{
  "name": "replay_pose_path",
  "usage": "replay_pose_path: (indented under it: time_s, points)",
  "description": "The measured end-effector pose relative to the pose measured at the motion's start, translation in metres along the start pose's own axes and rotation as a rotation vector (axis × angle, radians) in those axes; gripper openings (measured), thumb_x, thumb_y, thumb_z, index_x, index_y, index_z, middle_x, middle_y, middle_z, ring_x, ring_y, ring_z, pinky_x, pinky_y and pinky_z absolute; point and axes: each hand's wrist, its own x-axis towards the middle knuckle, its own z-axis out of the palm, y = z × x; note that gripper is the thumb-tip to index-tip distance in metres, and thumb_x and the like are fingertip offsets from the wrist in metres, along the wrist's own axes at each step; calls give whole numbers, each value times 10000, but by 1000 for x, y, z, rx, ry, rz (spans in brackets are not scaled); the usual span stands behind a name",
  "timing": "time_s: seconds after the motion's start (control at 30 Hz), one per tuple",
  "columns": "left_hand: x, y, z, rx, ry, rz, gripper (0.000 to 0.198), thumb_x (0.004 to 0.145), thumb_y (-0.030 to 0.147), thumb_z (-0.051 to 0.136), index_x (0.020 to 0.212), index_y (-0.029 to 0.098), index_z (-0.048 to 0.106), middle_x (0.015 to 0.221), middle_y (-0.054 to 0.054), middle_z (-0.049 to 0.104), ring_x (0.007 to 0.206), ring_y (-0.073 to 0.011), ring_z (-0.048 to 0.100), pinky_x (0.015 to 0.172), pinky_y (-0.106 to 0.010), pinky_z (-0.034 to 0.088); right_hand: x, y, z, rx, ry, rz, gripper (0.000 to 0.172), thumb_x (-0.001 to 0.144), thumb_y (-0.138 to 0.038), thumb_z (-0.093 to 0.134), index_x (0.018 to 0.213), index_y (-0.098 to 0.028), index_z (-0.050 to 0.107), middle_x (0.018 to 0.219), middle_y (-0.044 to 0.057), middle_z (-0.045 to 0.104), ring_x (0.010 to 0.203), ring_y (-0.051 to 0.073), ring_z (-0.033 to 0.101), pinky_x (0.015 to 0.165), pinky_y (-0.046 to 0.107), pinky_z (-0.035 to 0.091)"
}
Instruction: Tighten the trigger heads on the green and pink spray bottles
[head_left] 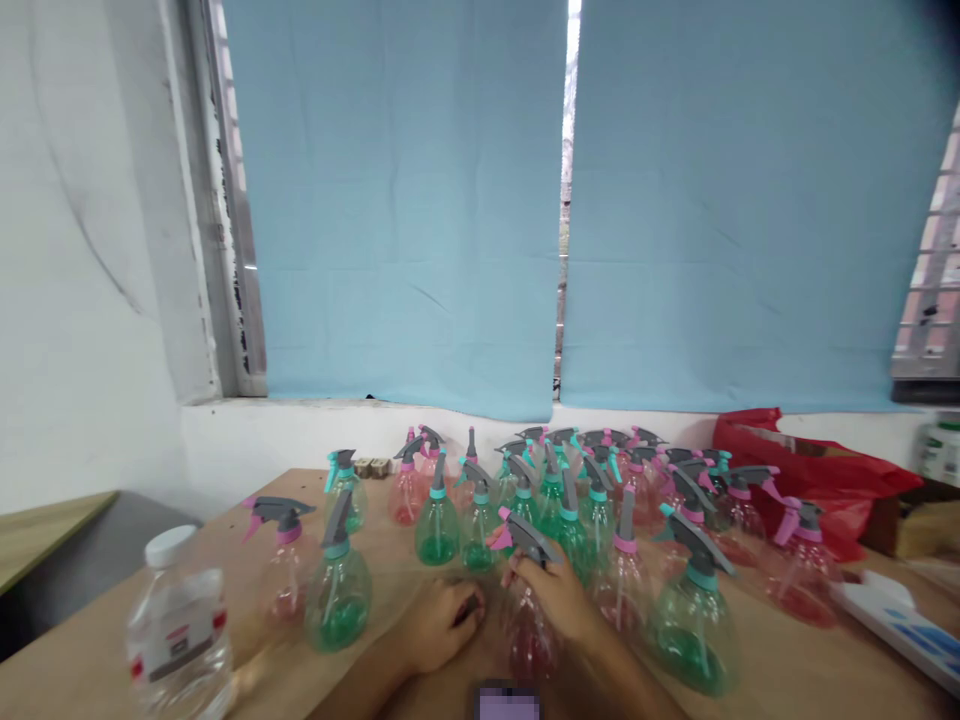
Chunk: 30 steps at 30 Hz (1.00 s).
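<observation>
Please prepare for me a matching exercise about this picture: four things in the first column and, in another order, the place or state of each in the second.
Things
1. right hand
2. capped bottle
3. left hand
4. red bag

Places and states
A. curled, with no spray bottle in it
B. crumpled, on the right side of the picture
C. gripping a spray bottle
D. white on top, on the left side of the picture

Right pairs: 1-C, 2-D, 3-A, 4-B
</observation>
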Motion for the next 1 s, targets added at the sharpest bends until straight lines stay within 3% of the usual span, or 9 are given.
replay_pose_path:
  time_s: [0.27,0.43,0.73,1.0]
  points:
    - [0,0,0,-36,9,7,158,872,198,548,956,225,679,755,11,683,670,-168,609,607,-254,384,0,-5,2,72,-22,-46,158,772,-343,721,817,-191,713,758,9,690,665,175,634,700,297,492]
    - [0,-1,1,-8,6,-2,169,894,226,536,969,223,687,764,1,694,690,-176,620,604,-257,385,1,2,1,37,31,2,227,767,-352,704,922,-187,724,687,-6,664,645,177,616,667,292,472]
    - [0,-1,0,-24,-4,-4,174,897,221,519,966,225,679,805,-5,707,718,-178,635,631,-255,416,-2,-3,2,-55,44,28,284,767,-454,707,863,-187,719,688,9,677,690,193,617,682,296,462]
    - [-1,-1,0,-36,-5,-9,142,902,232,524,944,232,660,807,-3,701,731,-185,641,656,-259,435,-2,-8,6,31,52,-23,196,737,-374,700,813,-193,712,689,1,657,659,190,611,696,309,465]
